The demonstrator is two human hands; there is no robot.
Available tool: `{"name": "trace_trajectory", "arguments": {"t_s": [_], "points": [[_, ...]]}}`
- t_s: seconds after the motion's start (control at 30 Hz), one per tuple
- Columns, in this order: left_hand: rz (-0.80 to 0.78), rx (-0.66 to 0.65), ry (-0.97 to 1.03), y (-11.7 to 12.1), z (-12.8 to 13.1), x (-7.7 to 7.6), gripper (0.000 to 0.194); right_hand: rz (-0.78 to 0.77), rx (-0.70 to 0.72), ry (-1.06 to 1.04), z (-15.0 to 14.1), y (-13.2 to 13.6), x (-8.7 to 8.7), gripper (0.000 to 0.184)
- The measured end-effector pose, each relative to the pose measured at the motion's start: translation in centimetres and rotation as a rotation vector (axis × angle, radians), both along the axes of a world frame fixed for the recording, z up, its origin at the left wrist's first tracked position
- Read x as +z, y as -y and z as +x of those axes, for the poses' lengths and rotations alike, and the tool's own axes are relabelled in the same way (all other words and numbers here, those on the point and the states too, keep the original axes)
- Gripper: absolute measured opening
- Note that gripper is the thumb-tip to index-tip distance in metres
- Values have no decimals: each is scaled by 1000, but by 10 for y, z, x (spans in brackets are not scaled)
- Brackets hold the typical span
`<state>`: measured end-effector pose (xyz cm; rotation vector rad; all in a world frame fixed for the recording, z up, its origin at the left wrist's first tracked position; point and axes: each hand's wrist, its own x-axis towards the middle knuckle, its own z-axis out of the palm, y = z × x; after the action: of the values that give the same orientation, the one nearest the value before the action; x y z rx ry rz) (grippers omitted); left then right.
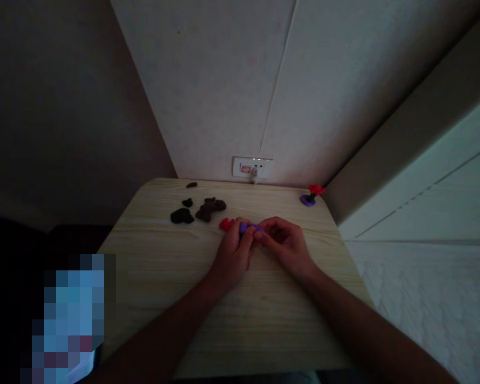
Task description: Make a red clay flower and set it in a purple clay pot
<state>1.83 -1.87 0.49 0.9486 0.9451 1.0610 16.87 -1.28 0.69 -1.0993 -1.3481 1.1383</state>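
A lump of purple modelling clay is pinched between my two hands above the middle of the table. My left hand closes on its left end, thumb on top. My right hand grips the right end between thumb and fingers. Just beyond my left hand lies a piece of red clay, partly hidden by the fingers. A bit of red also shows beneath the purple lump; whether the two are joined I cannot tell.
Black clay and brown clay pieces lie at the table's back left. A small clay figure, with purple base, dark stem and red top, stands back right. A wall socket sits behind the wooden table. Lower left is a pixelated screen-like shape.
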Motion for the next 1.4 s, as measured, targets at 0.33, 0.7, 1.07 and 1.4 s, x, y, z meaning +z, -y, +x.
{"name": "trace_trajectory", "arguments": {"t_s": [0.33,0.7,1.07,1.4], "points": [[-123,-109,203,-2,-8,5,17,-73,11,-70,2,-3,-1,37],[-204,-100,141,-6,-8,10,26,-100,51,-143,1,-3,1,37],[62,-34,-102,-4,-6,-1,25,-125,47,-167,1,-5,-8,37],[244,-41,-116,-6,-9,-7,21,-135,131,-211,-4,-5,-11,41]]}}
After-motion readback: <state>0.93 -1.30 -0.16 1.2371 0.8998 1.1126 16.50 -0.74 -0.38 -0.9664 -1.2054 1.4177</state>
